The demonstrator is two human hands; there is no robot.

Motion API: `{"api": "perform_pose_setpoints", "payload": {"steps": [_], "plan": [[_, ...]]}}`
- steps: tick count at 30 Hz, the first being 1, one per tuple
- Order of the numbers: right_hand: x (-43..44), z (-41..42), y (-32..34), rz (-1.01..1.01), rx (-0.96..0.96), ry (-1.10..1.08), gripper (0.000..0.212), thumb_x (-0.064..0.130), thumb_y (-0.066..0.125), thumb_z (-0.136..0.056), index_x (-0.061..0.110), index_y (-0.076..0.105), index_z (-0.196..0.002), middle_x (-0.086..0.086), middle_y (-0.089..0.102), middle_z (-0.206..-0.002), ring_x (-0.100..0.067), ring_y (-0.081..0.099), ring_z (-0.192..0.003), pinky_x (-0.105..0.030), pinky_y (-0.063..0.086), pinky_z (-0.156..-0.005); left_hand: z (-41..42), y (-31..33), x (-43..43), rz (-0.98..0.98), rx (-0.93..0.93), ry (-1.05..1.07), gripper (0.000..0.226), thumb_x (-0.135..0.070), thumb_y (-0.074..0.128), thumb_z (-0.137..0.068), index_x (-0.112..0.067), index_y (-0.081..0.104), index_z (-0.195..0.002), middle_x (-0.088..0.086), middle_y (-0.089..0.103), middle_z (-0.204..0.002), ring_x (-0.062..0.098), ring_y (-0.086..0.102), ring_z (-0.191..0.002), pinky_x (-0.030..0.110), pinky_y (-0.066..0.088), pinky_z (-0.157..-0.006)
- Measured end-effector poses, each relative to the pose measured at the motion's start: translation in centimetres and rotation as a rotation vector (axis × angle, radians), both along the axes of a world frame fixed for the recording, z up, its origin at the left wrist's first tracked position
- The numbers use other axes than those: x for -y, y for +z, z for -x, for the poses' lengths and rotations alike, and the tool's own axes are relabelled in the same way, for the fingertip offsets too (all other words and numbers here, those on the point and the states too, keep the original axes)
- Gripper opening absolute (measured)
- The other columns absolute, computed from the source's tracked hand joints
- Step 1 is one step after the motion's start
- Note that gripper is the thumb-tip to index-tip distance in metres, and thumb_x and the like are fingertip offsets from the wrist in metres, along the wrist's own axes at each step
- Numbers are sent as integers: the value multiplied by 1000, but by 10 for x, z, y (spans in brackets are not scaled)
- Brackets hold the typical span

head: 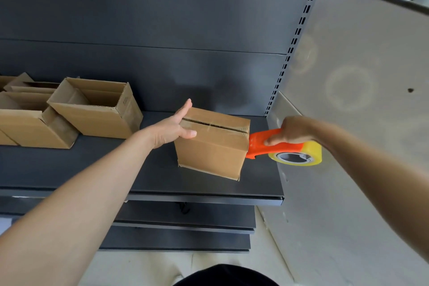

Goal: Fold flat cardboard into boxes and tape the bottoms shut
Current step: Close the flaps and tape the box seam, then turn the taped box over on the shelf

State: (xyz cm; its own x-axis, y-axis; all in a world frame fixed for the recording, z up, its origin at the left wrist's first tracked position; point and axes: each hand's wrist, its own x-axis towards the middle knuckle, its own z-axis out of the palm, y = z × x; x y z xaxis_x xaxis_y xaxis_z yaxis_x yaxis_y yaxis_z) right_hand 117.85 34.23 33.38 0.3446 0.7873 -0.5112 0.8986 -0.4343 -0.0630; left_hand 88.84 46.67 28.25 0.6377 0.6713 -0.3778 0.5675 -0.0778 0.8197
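a dark shelf (104,165) held open boxes (97,109) at left and 1 closed box (213,148). left hand (173,130) pressed flat, fingers straight, against its end; right hand (292,130) gripped the dispenser (267,144).

We take this for a shop or its stockroom: dark metal shelves (197,186) stepped one below another, a dark back panel (162,18) and a slotted upright (294,37) of the kind that carries shop racking, with a pale end panel (359,134) on the right. On the top shelf we see a cluster of open cardboard boxes (97,109), one closed box (213,151) and an orange tape dispenser (256,146), the stuff of a packing spot.
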Motion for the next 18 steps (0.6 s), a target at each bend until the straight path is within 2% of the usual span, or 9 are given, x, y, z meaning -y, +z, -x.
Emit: {"api": "perform_pose_setpoints", "payload": {"steps": [2, 3, 6, 8, 9, 12, 15, 18], "plan": [[0, 5, 2, -13, 17, -6, 57, 69, 64, -72, 13, 51, -75, -1, 54, -78, -26, 55, -81, -30, 40, -66, -1, -1, 1, 6, 27, 4, 93, -15, 60, -92, -44, -7, -148, -22, -5, -158, 10, 1, -147, 38, 9, -119], [0, 8, 4, -17, 20, -14, 57, 68, 65, -72, 12, 52, -78, -2, 54, -80, -26, 55, -82, -30, 40, -67, -1, -1, 1, 7, 40, 7, 93, -14, 60, -92, -44, -7, -149, -22, -4, -158, 10, 2, -147, 38, 9, -119], [-3, 19, 3, -48, 57, -33, 63, 64, 67, -72, 12, 59, -107, -6, 56, -97, -28, 56, -92, -31, 44, -74, -2, 1, 0, 15, 57, 10, 93, -13, 61, -92, -43, -6, -149, -22, -3, -158, 11, 4, -146, 38, 9, -119], [-2, 32, -13, -36, 121, -7, 63, 61, 67, -75, 13, 60, -115, -6, 60, -104, -28, 58, -97, -32, 45, -75, -4, 1, 1, 25, 55, 5, 93, -13, 62, -91, -45, -4, -149, -23, -1, -157, 11, 5, -146, 39, 10, -119], [-1, 37, -24, -21, 138, -9, 60, 60, 65, -76, 13, 61, -114, -5, 61, -102, -27, 58, -96, -32, 45, -75, -4, 0, 2, 24, 60, 6, 93, -13, 62, -91, -45, -3, -149, -24, 1, -157, 12, 7, -146, 40, 11, -120], [-4, 31, -50, -32, 106, -136, 51, 56, 55, -84, 12, 62, -109, -2, 56, -90, -26, 59, -93, -34, 46, -78, -4, -1, 2, 13, 80, 16, 93, -12, 63, -90, -45, -1, -149, -24, 3, -157, 11, 9, -146, 39, 13, -119], [-17, 11, -55, -132, 130, -217, 51, 53, 44, -90, 12, 60, -114, -8, 59, -100, -32, 60, -104, -36, 44, -87, -5, -1, 1, 25, 70, 19, 93, -12, 63, -90, -46, -1, -149, -24, 1, -157, 11, 7, -146, 37, 13, -117], [-37, 3, -59, -183, 99, -159, 51, 55, 36, -92, 19, 58, -120, -7, 63, -115, -31, 58, -112, -41, 37, -100, -5, 0, 2, 34, 70, 26, 94, -12, 63, -90, -47, -2, -149, -25, 0, -157, 11, 6, -146, 35, 14, -115]]}}
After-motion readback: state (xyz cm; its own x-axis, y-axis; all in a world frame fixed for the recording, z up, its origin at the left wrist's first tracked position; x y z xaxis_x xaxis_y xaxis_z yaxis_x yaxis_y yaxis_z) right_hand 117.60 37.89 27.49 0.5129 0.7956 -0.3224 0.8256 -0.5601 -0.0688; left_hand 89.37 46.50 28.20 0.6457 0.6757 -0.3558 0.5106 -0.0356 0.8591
